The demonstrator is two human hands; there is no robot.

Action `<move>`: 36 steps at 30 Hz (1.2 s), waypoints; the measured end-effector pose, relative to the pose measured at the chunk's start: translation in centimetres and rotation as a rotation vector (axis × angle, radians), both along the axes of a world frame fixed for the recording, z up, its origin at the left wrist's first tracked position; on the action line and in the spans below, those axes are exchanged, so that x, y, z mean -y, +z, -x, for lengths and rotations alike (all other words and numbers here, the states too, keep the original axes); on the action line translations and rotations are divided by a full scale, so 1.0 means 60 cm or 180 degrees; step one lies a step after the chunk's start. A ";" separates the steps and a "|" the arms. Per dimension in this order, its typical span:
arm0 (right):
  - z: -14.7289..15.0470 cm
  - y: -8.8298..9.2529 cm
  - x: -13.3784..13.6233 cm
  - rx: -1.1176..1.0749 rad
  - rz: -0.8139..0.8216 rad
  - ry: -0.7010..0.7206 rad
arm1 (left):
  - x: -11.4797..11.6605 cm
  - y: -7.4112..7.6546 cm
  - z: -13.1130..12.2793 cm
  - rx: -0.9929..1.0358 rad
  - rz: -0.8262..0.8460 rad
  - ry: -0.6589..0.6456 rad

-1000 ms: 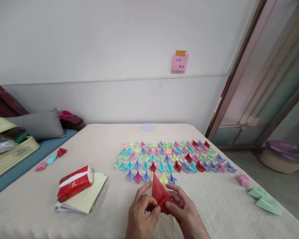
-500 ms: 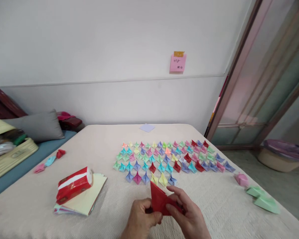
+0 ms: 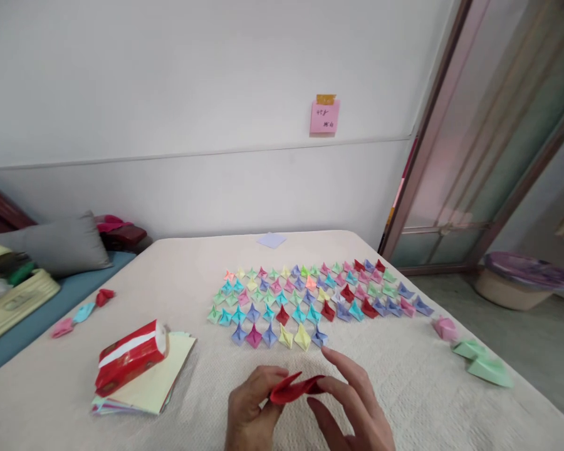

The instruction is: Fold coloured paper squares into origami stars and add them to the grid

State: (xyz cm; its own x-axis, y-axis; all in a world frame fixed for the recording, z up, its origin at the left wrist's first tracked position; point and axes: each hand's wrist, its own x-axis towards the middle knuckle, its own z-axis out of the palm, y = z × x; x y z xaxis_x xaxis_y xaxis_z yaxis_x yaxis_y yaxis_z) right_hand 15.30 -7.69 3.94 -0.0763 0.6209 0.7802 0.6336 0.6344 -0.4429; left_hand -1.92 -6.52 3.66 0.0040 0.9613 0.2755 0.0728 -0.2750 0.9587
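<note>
Low over the near part of the pale-covered table, my left hand (image 3: 254, 407) pinches a folded piece of red paper (image 3: 291, 391) between thumb and fingers. The paper is tilted nearly edge-on, its layers parted at the top. My right hand (image 3: 355, 404) is at the paper's right end, with a fingertip against it. Its index finger is raised and its thumb stands apart. Beyond the hands, rows of small colourful folded-paper pieces (image 3: 302, 338) cover the middle of the table, the closest row just past my fingers.
A red-and-white packet (image 3: 131, 357) lies on a stack of coloured paper sheets (image 3: 172, 369) at left. Crumpled paper pieces (image 3: 83, 312) lie near the left edge, green folded paper (image 3: 489, 371) near the right. A lilac sheet (image 3: 271, 240) rests at the far edge.
The red paper has tipped from upright to nearly edge-on and sits lower. My right hand has loosened from its grip on it, fingers spreading. The view has shifted slightly.
</note>
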 end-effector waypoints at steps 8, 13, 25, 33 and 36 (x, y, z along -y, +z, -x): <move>0.001 0.005 -0.009 0.0374 -0.0482 0.0120 | -0.002 -0.016 0.027 -0.1135 -0.1149 -0.0380; -0.001 0.007 -0.004 0.0568 -0.0751 0.0031 | -0.002 -0.018 0.026 -0.1403 -0.1776 -0.0023; -0.006 -0.030 -0.018 0.0667 -0.0430 0.0265 | -0.006 0.019 0.013 -0.2731 -0.2880 0.0759; 0.001 -0.019 -0.017 0.0643 -0.0696 0.0382 | 0.008 0.000 0.006 -0.2537 -0.2710 0.0704; 0.001 -0.019 -0.015 0.0754 -0.0593 0.0402 | 0.019 -0.015 -0.001 -0.2433 -0.2388 0.0763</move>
